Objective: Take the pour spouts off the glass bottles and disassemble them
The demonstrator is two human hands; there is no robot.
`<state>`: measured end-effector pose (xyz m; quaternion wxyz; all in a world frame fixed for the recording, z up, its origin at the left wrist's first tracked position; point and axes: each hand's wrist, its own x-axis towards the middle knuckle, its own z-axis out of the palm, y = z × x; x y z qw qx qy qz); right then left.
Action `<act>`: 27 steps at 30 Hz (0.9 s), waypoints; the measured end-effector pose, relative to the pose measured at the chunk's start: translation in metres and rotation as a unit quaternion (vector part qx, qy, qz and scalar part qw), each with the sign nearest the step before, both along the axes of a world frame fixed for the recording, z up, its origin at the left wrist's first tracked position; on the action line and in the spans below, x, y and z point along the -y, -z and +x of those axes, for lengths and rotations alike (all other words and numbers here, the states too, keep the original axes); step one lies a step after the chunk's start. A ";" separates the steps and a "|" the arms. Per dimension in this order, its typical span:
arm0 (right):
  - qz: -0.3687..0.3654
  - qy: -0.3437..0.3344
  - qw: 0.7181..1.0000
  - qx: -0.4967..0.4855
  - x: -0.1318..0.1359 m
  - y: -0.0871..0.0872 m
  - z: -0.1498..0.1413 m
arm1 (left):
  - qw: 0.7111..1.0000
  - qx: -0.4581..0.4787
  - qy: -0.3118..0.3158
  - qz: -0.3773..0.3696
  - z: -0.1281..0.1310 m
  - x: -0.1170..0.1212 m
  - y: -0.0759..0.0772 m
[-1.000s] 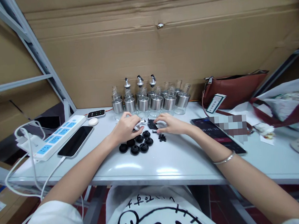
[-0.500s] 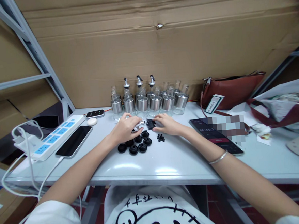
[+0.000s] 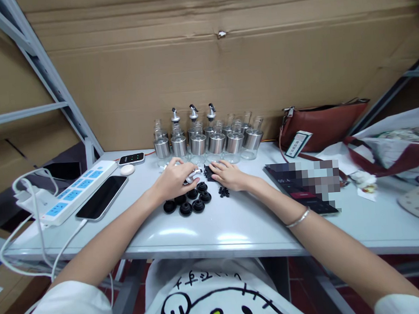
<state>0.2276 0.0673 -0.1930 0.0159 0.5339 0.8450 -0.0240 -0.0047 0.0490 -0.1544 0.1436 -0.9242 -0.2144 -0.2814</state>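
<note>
My left hand point(image 3: 177, 179) is curled around silver pourer parts point(image 3: 190, 179); the thumb and index finger close about them, and the palm hides how many there are. My right hand point(image 3: 230, 175) lies low over a small pile of black lever-like pieces point(image 3: 207, 173), fingers stretched out and touching it. Just below my left hand sit several black ribbed stoppers point(image 3: 198, 205). Tiny black bits point(image 3: 224, 192) lie under my right wrist. Behind both hands stand several glass bottles with steel sleeves point(image 3: 198, 144); three at the back carry pourer tops point(image 3: 193, 112).
A power strip point(image 3: 79, 192) with white cables and a phone point(image 3: 103, 198) lie at left, near a small black-screened device point(image 3: 131, 158) and a round white object point(image 3: 127, 170). At right are a larger dark-screened device point(image 3: 298, 189), a brown bag point(image 3: 329, 127) and a tagged strap. Cardboard point(image 3: 175, 73) walls the back.
My right hand has gone from a pinch-like pose with a black piece to lying flatter over the black pile, slightly left. My left hand stays around the silver parts.
</note>
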 end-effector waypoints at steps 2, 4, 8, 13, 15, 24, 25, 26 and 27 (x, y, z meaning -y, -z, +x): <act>-0.005 -0.001 1.000 -0.004 0.000 0.000 0.002 | 1.000 -0.004 -0.005 -0.007 0.000 0.000 0.000; -0.012 0.002 1.000 -0.004 0.001 -0.001 0.004 | 1.000 -0.006 -0.008 -0.014 0.000 0.000 0.000; -0.032 0.015 0.999 0.007 0.003 -0.005 0.011 | 1.000 -0.001 -0.001 -0.014 0.000 -0.001 0.001; -0.054 0.042 0.997 0.023 0.007 -0.009 0.015 | 1.000 0.002 -0.001 -0.014 -0.001 0.000 0.001; -0.047 0.047 0.998 0.017 0.009 -0.010 0.013 | 1.000 0.003 0.002 -0.011 -0.001 0.000 0.000; 0.004 0.054 0.998 0.010 0.009 -0.011 0.002 | 1.000 -0.004 -0.002 -0.008 0.000 0.001 0.000; 0.005 0.052 0.999 0.009 0.009 -0.011 0.001 | 1.000 -0.004 -0.001 -0.009 0.000 0.001 0.000; 0.006 0.050 0.999 0.008 0.008 -0.010 0.001 | 1.000 -0.004 0.000 -0.010 0.000 0.001 0.000; 0.008 0.049 0.999 0.009 0.008 -0.010 0.001 | 1.000 -0.005 0.001 -0.012 0.000 0.001 0.000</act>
